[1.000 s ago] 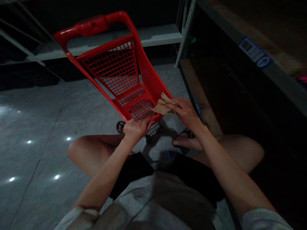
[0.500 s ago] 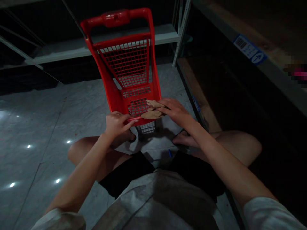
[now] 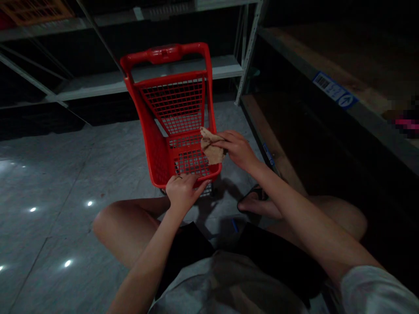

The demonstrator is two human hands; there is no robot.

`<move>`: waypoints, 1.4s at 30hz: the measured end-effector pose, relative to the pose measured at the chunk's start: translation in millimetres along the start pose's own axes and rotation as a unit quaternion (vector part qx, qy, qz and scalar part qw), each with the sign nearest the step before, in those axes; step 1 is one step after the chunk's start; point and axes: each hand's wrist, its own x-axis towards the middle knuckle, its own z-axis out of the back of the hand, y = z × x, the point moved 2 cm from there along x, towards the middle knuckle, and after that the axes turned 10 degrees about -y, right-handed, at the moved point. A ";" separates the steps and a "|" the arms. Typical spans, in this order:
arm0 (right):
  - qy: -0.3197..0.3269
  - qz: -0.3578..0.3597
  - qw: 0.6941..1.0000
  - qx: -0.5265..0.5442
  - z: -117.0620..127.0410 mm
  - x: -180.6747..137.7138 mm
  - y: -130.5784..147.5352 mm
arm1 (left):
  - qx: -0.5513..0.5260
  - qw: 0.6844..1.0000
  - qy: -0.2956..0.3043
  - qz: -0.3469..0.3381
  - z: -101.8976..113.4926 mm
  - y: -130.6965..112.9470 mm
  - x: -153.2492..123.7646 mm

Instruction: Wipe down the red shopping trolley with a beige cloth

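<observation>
A red plastic shopping cart [image 3: 178, 106] stands upright in front of me, its handle at the far end. My left hand [image 3: 183, 189] is closed over the cart's near rim, fingers on top and thumb along the outside. In my right hand [image 3: 238, 149] is a crumpled tan cloth [image 3: 212, 148], pinched between the fingers. The cloth hangs at the cart's right wall, near its front right corner; whether it touches the plastic I cannot tell.
White metal shelving [image 3: 98, 87] runs behind the cart. On the right is a dark rack with wooden boards and a blue barcode label [image 3: 335, 90]. A small blue object [image 3: 235, 225] lies on the grey floor [image 3: 65, 174] between my legs. An orange crate [image 3: 36, 11] sits at the upper left.
My left hand has shifted right along the cart's near rim. The cloth has moved off that rim to the right side and is bunched differently. My view has tilted up slightly.
</observation>
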 end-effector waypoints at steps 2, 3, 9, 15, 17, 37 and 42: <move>-0.007 0.001 1.000 0.004 -1.5 -8.2 19.1 | 0.003 1.000 -0.010 -0.012 2.3 8.4 -4.0; -0.010 0.000 1.000 0.008 -1.1 -16.0 33.5 | 0.005 1.000 -0.015 -0.021 4.5 13.0 -6.3; 0.081 0.060 0.994 0.034 13.2 -55.8 92.6 | 0.000 0.999 -0.008 -0.052 17.5 28.7 -21.4; 0.086 0.096 0.991 0.021 3.4 -20.6 38.7 | -0.074 0.994 0.022 -0.072 28.4 51.4 -24.4; 0.065 0.045 0.997 0.016 -1.2 -0.1 13.5 | -0.093 0.992 0.051 -0.069 30.8 70.6 -18.1; 0.082 0.034 0.991 -0.102 24.3 23.8 -33.3 | 0.023 0.995 0.088 -0.041 -2.8 34.4 13.4; 0.011 -0.032 0.986 -0.164 48.5 29.0 -59.7 | -0.001 0.992 0.109 -0.062 2.4 45.6 21.1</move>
